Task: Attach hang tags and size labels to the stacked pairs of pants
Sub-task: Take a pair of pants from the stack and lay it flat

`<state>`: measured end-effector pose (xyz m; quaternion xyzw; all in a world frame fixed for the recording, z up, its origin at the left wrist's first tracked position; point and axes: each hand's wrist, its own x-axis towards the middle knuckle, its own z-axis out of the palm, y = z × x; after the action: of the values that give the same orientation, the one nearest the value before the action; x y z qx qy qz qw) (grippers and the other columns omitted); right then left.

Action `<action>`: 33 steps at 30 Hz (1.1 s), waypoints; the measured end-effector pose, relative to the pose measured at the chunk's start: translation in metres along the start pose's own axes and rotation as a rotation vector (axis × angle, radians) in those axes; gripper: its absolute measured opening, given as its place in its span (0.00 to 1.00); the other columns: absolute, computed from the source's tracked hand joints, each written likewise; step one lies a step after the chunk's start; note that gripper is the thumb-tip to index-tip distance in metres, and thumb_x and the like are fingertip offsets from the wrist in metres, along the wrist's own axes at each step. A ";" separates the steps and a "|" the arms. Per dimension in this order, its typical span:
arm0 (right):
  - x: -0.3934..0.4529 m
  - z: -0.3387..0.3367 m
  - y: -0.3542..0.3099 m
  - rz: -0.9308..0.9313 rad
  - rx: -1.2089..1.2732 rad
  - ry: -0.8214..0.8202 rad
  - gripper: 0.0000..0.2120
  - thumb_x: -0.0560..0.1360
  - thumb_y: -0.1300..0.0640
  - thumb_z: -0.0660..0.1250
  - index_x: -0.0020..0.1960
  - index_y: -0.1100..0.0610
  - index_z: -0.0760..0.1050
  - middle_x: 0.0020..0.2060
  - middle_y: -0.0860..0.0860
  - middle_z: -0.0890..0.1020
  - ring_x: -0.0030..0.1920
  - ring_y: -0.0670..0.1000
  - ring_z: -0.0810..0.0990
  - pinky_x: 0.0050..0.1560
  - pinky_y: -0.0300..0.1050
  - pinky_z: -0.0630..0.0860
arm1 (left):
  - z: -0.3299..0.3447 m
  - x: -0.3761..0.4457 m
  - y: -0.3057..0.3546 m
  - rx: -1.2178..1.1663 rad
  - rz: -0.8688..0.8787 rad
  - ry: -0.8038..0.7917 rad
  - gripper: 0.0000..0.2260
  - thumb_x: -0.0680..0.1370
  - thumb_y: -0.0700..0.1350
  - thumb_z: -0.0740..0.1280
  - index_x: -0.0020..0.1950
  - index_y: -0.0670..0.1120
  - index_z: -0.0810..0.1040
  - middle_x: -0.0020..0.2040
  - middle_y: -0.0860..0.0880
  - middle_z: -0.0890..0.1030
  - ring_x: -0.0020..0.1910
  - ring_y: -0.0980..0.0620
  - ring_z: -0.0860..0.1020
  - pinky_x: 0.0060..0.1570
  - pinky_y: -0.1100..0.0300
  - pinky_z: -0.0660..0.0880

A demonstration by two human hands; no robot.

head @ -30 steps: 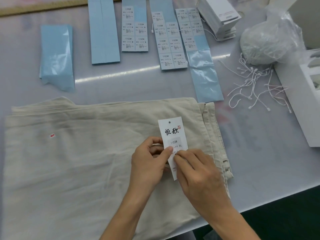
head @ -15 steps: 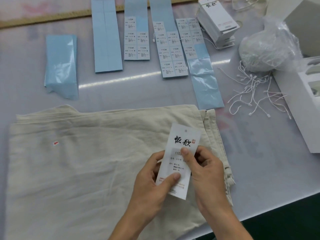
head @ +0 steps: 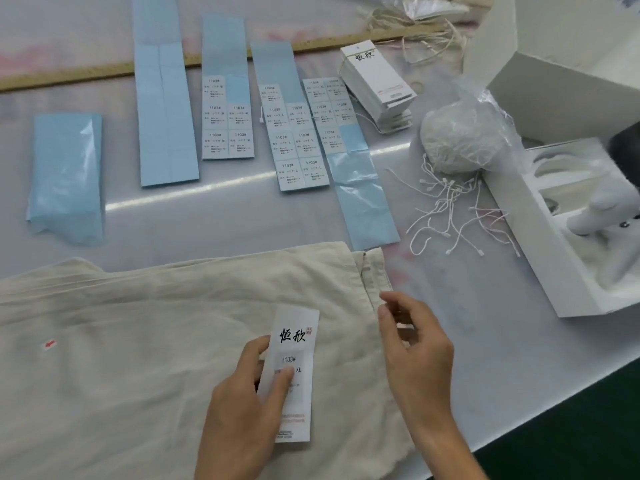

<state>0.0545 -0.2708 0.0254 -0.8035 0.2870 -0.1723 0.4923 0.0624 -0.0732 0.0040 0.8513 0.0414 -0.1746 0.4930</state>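
A stack of folded beige pants (head: 138, 341) lies across the near table. My left hand (head: 242, 403) holds a white hang tag (head: 296, 341) above them, thumb on its front over a grey size label marked 1103# XL. My right hand (head: 412, 344) hovers to the tag's right near the waistband, fingers loosely curled and holding nothing. Blue backing strips with size labels (head: 301, 150) lie in a row behind the pants. A pile of blank hang tags (head: 377, 81) sits further back. Loose white strings (head: 457, 209) spill from a plastic bag (head: 464, 140).
An open white box (head: 554, 244) with a moulded insert stands at the right, its lid (head: 554, 64) propped behind. A wooden ruler (head: 86, 72) runs along the back. A loose blue sheet (head: 65, 174) lies at the left. The table edge cuts across the lower right.
My right hand has let go of the tag and moved right, towards the waistband. My left hand alone now holds the tag, thumb on the label. The view has tilted up.
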 end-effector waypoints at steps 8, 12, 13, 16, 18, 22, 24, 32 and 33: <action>0.120 -0.050 0.046 -0.050 -0.244 0.371 0.10 0.79 0.68 0.66 0.54 0.59 0.83 0.49 0.54 0.82 0.46 0.50 0.79 0.47 0.41 0.77 | 0.006 0.016 -0.011 0.678 0.600 0.365 0.25 0.75 0.49 0.65 0.72 0.51 0.74 0.68 0.40 0.76 0.62 0.40 0.74 0.57 0.41 0.71; 0.163 -0.057 0.058 -0.111 -0.405 0.138 0.12 0.77 0.65 0.71 0.59 0.59 0.83 0.53 0.54 0.81 0.48 0.55 0.79 0.54 0.54 0.79 | 0.014 0.023 -0.011 0.716 0.823 0.282 0.17 0.74 0.38 0.63 0.52 0.49 0.89 0.63 0.42 0.83 0.63 0.45 0.75 0.63 0.51 0.66; 0.168 -0.055 0.060 -0.151 -0.461 0.066 0.12 0.76 0.64 0.72 0.59 0.58 0.83 0.53 0.54 0.81 0.51 0.57 0.79 0.56 0.54 0.77 | 0.016 0.025 -0.011 0.694 0.824 0.268 0.16 0.75 0.39 0.61 0.49 0.49 0.89 0.60 0.43 0.84 0.61 0.46 0.76 0.64 0.53 0.64; 0.173 -0.047 0.062 -0.260 -0.577 -0.029 0.06 0.75 0.61 0.74 0.52 0.58 0.84 0.49 0.53 0.82 0.53 0.59 0.76 0.54 0.51 0.75 | 0.018 0.030 -0.012 0.627 0.776 0.320 0.16 0.77 0.41 0.60 0.52 0.48 0.88 0.60 0.42 0.84 0.58 0.45 0.77 0.62 0.55 0.65; 0.171 -0.045 0.062 -0.275 -0.579 -0.015 0.02 0.74 0.61 0.75 0.46 0.58 0.83 0.46 0.51 0.81 0.50 0.57 0.75 0.52 0.49 0.73 | 0.019 0.035 -0.011 0.612 0.725 0.381 0.14 0.79 0.43 0.61 0.59 0.48 0.84 0.62 0.41 0.82 0.59 0.42 0.77 0.58 0.51 0.69; 0.162 -0.048 0.054 -0.278 -0.574 0.036 0.01 0.74 0.62 0.75 0.45 0.58 0.83 0.45 0.52 0.83 0.50 0.58 0.77 0.53 0.57 0.74 | 0.018 0.047 -0.001 0.533 0.639 0.403 0.14 0.80 0.47 0.62 0.66 0.50 0.76 0.66 0.42 0.79 0.60 0.40 0.77 0.59 0.47 0.70; 0.154 -0.051 0.043 -0.346 -0.585 0.051 0.02 0.75 0.63 0.74 0.47 0.58 0.83 0.46 0.52 0.84 0.49 0.59 0.79 0.51 0.62 0.75 | 0.016 0.051 0.009 0.442 0.649 0.379 0.15 0.81 0.46 0.64 0.67 0.48 0.77 0.67 0.44 0.77 0.61 0.41 0.77 0.63 0.49 0.69; 0.117 -0.051 -0.029 -0.674 -0.544 -0.068 0.03 0.75 0.64 0.74 0.48 0.59 0.84 0.42 0.51 0.85 0.44 0.55 0.80 0.46 0.53 0.77 | 0.064 0.101 0.125 0.179 0.592 -0.093 0.22 0.78 0.48 0.73 0.71 0.46 0.76 0.66 0.48 0.80 0.65 0.48 0.73 0.66 0.54 0.70; 0.115 -0.052 -0.036 -0.671 -0.505 -0.094 0.04 0.74 0.65 0.75 0.49 0.59 0.84 0.42 0.50 0.85 0.44 0.54 0.80 0.47 0.48 0.77 | 0.071 0.109 0.135 0.183 0.560 -0.130 0.17 0.78 0.48 0.73 0.67 0.47 0.80 0.62 0.48 0.82 0.62 0.47 0.75 0.63 0.51 0.72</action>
<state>0.1248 -0.3665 0.0801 -0.9548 0.0201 -0.2103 0.2091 0.1788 -0.2137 0.0464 0.8576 -0.2424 -0.0890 0.4447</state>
